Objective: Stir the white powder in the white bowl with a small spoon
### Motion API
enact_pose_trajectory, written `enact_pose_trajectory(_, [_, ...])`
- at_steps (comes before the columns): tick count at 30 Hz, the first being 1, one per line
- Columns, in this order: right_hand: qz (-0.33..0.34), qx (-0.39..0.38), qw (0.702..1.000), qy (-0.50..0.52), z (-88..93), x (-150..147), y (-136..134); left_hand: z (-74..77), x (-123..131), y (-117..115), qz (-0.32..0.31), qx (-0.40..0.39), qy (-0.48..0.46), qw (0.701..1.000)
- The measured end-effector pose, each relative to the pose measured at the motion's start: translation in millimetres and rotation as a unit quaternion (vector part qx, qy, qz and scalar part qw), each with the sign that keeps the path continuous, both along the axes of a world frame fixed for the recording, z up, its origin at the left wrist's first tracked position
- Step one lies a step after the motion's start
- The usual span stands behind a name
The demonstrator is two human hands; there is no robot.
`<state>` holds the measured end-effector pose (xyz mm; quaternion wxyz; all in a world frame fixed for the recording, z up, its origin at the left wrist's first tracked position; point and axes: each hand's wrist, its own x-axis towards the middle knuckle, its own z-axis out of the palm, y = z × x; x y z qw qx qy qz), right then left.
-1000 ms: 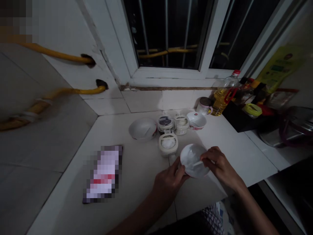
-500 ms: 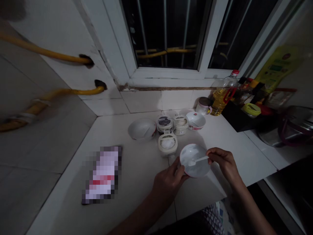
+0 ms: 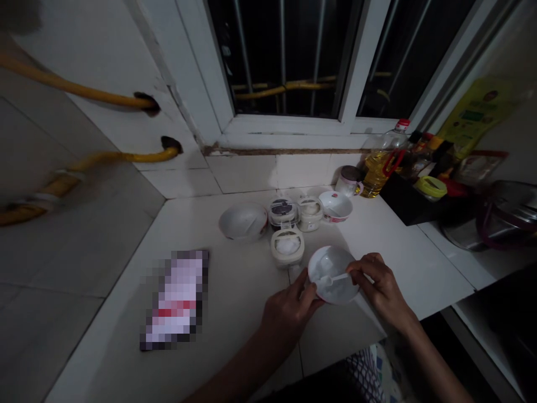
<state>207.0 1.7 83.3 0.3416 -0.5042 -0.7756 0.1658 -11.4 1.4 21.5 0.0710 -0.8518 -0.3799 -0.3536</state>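
Observation:
A small white bowl [image 3: 342,291] with a reddish rim is tilted toward the camera, held at its left side by my left hand [image 3: 291,305]. Between the thumb and fingers of my right hand [image 3: 380,282] is the handle of a white spoon [image 3: 327,281], whose head is inside the bowl. What the bowl contains is too pale to make out. Just behind it stands a lidded jar [image 3: 287,246] with white contents. Two more lidded jars, one dark [image 3: 283,210] and one pale [image 3: 310,211], are farther back.
A wide bowl [image 3: 235,221] and a floral bowl [image 3: 342,208], each with a spoon, flank the jars. A pixelated flat object [image 3: 178,296] lies left. Behind on the right are a mug [image 3: 349,182], an oil bottle [image 3: 377,165], a black box [image 3: 403,201] and a metal pot [image 3: 512,215].
My right hand has shifted slightly left, and the spoon's head has moved left and a little down inside the bowl. My left hand and the bowl are nearly unmoved.

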Motion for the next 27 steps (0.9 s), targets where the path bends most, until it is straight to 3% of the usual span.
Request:
enact_pose_trajectory(5, [0.015, -0.046, 0.999, 0.011, -1.8, -7.5, -1.9, 1.0, -0.6, -0.1, -0.005, -0.002, -0.002, 1.0])
enact_pose_trajectory(8, [-0.034, -0.082, 0.993, 0.074, -6.4, -9.7, -1.8, 2.3, -0.1, 0.0, -0.005, -0.005, -0.001, 1.0])
enact_pose_trajectory(12, [-0.121, -0.17, 0.957, 0.202, -10.8, -7.0, 1.6, 4.1, 0.3, -0.1, -0.004, 0.005, -0.009, 1.0])
enact_pose_trajectory(16, [-0.136, -0.222, 0.916, 0.305, -6.6, -3.7, 4.8, 4.8, -0.4, -0.3, -0.007, -0.002, -0.001, 1.0])
enact_pose_trajectory(20, [-0.146, -0.223, 0.899, 0.347, -3.1, -0.7, 6.8, 3.0, -0.7, -0.1, -0.006, -0.001, 0.002, 1.0])
enact_pose_trajectory(27, [-0.146, -0.145, 0.911, 0.359, 1.1, -9.6, 20.5, 1.2, 0.4, -0.3, 0.004, 0.004, 0.0, 1.0])
